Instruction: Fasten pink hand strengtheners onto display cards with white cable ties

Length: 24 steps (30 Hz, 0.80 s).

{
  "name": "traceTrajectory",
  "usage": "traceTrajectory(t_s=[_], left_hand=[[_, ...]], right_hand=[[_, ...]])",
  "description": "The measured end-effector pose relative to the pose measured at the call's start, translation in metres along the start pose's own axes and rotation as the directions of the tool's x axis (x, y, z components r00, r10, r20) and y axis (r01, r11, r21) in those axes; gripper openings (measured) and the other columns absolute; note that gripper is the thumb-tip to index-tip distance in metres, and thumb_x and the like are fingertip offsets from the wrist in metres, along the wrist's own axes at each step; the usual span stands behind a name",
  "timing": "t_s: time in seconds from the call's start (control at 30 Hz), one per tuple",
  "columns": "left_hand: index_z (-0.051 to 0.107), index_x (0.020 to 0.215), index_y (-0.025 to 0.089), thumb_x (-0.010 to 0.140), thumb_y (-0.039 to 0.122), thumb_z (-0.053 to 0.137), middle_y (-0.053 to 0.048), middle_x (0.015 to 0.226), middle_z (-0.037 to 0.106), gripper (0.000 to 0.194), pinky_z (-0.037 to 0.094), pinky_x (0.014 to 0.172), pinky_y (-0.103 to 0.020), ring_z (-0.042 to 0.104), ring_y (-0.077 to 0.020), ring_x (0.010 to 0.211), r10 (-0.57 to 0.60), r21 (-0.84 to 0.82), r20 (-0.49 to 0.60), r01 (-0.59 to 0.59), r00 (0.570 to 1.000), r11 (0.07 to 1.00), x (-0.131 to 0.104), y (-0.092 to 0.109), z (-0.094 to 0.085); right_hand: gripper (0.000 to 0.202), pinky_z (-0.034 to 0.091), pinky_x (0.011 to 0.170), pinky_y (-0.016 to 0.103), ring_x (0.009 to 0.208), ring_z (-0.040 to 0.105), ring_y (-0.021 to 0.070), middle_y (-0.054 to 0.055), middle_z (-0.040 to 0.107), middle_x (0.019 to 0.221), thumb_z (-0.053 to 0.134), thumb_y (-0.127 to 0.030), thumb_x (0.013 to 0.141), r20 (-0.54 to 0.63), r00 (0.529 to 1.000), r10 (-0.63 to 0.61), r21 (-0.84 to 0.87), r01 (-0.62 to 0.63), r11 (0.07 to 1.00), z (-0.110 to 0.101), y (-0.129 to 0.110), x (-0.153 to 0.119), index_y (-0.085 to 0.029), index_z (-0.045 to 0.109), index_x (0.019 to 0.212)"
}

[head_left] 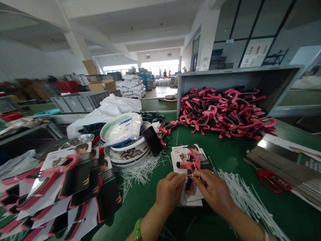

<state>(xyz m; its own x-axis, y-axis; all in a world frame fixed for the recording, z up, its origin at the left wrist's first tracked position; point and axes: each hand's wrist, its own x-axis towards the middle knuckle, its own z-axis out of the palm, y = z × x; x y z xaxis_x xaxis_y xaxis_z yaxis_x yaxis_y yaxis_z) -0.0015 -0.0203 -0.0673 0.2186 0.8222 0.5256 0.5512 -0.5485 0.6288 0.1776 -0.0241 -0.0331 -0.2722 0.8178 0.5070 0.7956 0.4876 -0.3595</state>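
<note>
A pink and black hand tool [192, 164] lies on a printed card [177, 154] at the top of a small stack, in front of me. My left hand [170, 189] is closed in a pinch at the left side of the tool's black handle. From the right, my right hand [213, 187] pinches at the same handle, its fingertips close to the left ones. A small white tie shows between the fingertips, around the handle; which hand grips which end is hard to tell.
Loose white ties [240, 194] lie right of the stack, with red scissors [272, 180] and stacked cards [288, 164] beyond. A tipped grey crate [240, 72] spills pink tools [225, 113]. Carded tools [54, 177] pile up left; a phone [152, 140] leans against trays.
</note>
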Motion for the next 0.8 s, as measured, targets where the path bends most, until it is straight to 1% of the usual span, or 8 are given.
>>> traceTrajectory(t_s=[0.3, 0.57, 0.7, 0.8], left_hand=[[0.07, 0.104, 0.025, 0.088, 0.02, 0.051, -0.004, 0.082, 0.07, 0.025, 0.051, 0.06, -0.017, 0.067, -0.0109, 0.068, 0.111, 0.05, -0.079, -0.107, 0.991, 0.993, 0.0004, 0.0, 0.0005], [0.069, 0.107, 0.026, 0.088, 0.019, 0.052, -0.004, 0.081, 0.069, 0.027, 0.05, 0.059, -0.016, 0.066, -0.0103, 0.066, 0.12, 0.063, -0.076, -0.115, 0.99, 0.991, -0.0019, -0.0007, -0.0007], [0.069, 0.107, 0.024, 0.088, 0.018, 0.051, -0.005, 0.08, 0.069, 0.027, 0.051, 0.06, -0.017, 0.066, -0.0107, 0.067, 0.121, 0.026, -0.071, -0.119, 0.99, 0.993, -0.0012, -0.0008, 0.0], [0.069, 0.106, 0.022, 0.086, 0.017, 0.053, -0.005, 0.081, 0.069, 0.026, 0.051, 0.061, -0.018, 0.065, -0.0113, 0.068, 0.113, -0.022, -0.053, -0.114, 0.992, 0.993, 0.0006, -0.0018, 0.0007]], right_hand=[[0.024, 0.046, 0.06, 0.027, 0.068, 0.063, 0.0164, 0.003, 0.066, 0.073, 0.044, -0.033, 0.093, -0.071, 0.997, -0.02, 0.019, 0.021, 1.0, -0.0002, 0.0005, -0.0016, -0.02, 0.062, 0.082], [0.025, 0.046, 0.059, 0.026, 0.067, 0.063, 0.0165, 0.003, 0.065, 0.072, 0.044, -0.032, 0.093, -0.095, 0.994, -0.048, 0.006, 0.049, 0.999, -0.0002, -0.0008, -0.001, -0.02, 0.062, 0.08], [0.025, 0.047, 0.061, 0.027, 0.069, 0.063, 0.0165, 0.004, 0.066, 0.073, 0.045, -0.032, 0.093, -0.119, 0.991, -0.062, 0.01, 0.063, 0.998, 0.0015, 0.0003, -0.0014, -0.019, 0.062, 0.081], [0.024, 0.047, 0.062, 0.026, 0.07, 0.063, 0.0164, 0.004, 0.067, 0.074, 0.047, -0.033, 0.092, -0.143, 0.989, -0.031, 0.045, 0.038, 0.998, 0.0033, 0.0015, -0.0017, -0.02, 0.063, 0.081]])
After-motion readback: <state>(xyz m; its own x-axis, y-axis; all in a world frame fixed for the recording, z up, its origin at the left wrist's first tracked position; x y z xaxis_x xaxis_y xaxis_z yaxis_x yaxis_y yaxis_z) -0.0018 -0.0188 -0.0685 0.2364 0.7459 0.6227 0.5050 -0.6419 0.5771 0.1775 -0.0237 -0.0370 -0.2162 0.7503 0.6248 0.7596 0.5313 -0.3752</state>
